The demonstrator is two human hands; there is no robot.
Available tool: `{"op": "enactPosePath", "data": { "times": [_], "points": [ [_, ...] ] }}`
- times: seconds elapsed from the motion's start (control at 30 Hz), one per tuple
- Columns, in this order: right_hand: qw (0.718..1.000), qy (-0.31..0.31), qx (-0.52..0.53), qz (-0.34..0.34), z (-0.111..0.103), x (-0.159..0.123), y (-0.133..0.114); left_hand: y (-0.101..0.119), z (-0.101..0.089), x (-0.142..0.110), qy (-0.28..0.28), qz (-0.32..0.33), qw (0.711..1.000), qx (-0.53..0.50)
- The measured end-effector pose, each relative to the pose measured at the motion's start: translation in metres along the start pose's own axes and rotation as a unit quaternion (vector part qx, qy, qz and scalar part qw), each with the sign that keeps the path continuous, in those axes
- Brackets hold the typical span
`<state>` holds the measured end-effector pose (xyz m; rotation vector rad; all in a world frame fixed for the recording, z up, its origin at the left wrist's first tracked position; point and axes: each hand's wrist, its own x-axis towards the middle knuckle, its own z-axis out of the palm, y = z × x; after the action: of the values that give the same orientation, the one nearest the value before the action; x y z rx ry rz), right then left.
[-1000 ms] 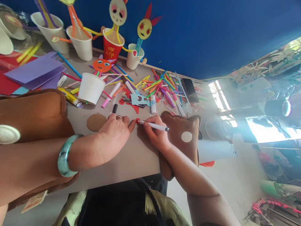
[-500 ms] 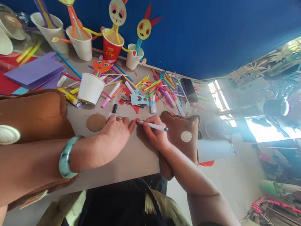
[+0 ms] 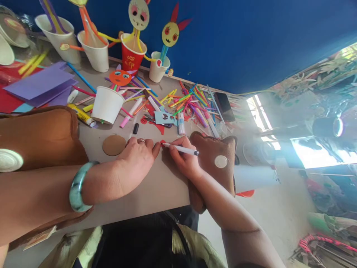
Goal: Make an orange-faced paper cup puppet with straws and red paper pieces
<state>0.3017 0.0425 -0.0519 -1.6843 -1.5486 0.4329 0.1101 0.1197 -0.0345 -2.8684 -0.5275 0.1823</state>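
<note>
My right hand (image 3: 185, 156) is closed in a writing grip around a white marker (image 3: 182, 149). Its tip touches a small red paper piece (image 3: 163, 142) lying on the table, most of it covered. My left hand (image 3: 136, 162) rests beside it with fingers bent together, the index fingertip pressing the edge of the red paper piece. Left of those fingers lies a brown cardboard disc (image 3: 114, 145). A black marker cap (image 3: 135, 128) is just beyond my left knuckles. Farther back are a light blue paper cutout (image 3: 165, 118) over scissors and a small white tube (image 3: 181, 124).
Brown cushions (image 3: 39, 136) flank both forearms, with another cushion (image 3: 214, 163) at right. Behind stand a white paper cup (image 3: 108, 106) with an orange face, a red cup (image 3: 132, 56) and other cups. Coloured sticks (image 3: 192, 102), purple paper (image 3: 40, 83) and a phone (image 3: 225, 107) lie around.
Both hands stay in nearly the same place, with the marker tip still on the red paper piece. The bracelet has slid slightly on the left wrist.
</note>
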Motion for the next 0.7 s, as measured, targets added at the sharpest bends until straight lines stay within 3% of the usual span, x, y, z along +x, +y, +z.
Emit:
{"op": "enactPosePath", "data": {
  "times": [0.7],
  "points": [
    [1.0,0.008,-0.007,-0.009,-0.0015,0.0017,-0.0021,0.0006,-0.0004,0.0,-0.019,-0.018,0.997,-0.066]
  ]
}}
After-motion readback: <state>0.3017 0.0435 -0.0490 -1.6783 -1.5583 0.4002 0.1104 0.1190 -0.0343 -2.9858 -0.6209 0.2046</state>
